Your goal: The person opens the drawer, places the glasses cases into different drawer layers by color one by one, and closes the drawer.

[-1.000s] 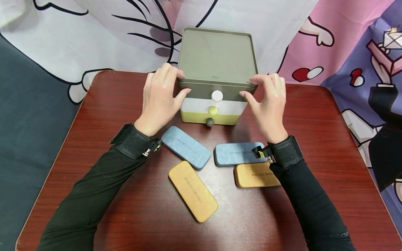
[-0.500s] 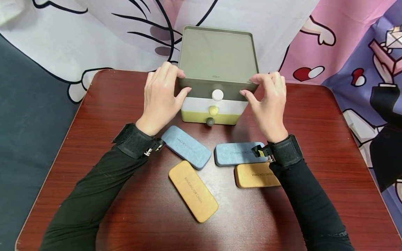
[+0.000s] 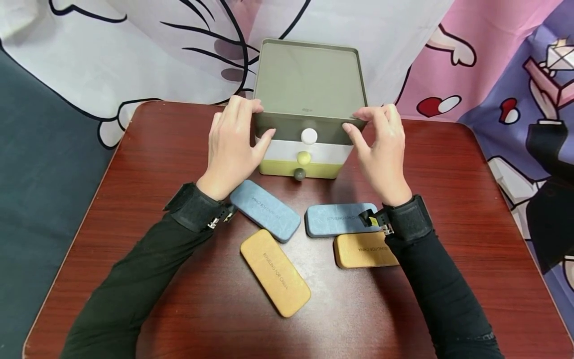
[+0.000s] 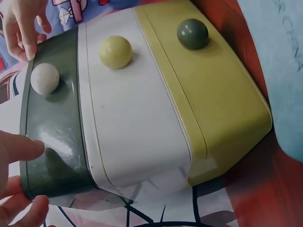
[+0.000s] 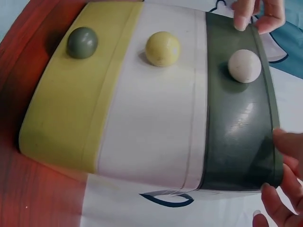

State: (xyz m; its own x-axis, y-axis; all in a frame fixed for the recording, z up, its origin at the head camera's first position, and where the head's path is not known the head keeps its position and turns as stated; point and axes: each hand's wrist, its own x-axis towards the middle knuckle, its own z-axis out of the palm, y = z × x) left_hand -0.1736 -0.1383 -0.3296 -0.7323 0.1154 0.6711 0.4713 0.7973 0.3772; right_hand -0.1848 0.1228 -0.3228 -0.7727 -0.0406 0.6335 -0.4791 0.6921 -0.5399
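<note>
A small three-drawer box [image 3: 311, 82] stands at the table's back, with a dark green top drawer, a white middle drawer and a yellow-green bottom one. Each drawer front has a round knob, and all three drawers are closed. My left hand [image 3: 233, 144] holds the box's top front left corner between thumb and fingers. At the opposite front corner my right hand [image 3: 381, 149] does the same, its thumb at the front edge. In the left wrist view, the left thumb [image 4: 23, 146] lies over the green front; whether it presses cannot be told.
Two blue oblong cases [image 3: 266, 212] and two yellow oblong cases [image 3: 275, 274] lie on the reddish-brown table [image 3: 179, 299] in front of the box. The right wrist partly covers the right-hand pair. A printed cloth [image 3: 157, 60] hangs behind the table.
My left hand has shifted slightly toward me and to the right. The right hand has moved slightly left. Box and cases have not visibly moved on the table.
</note>
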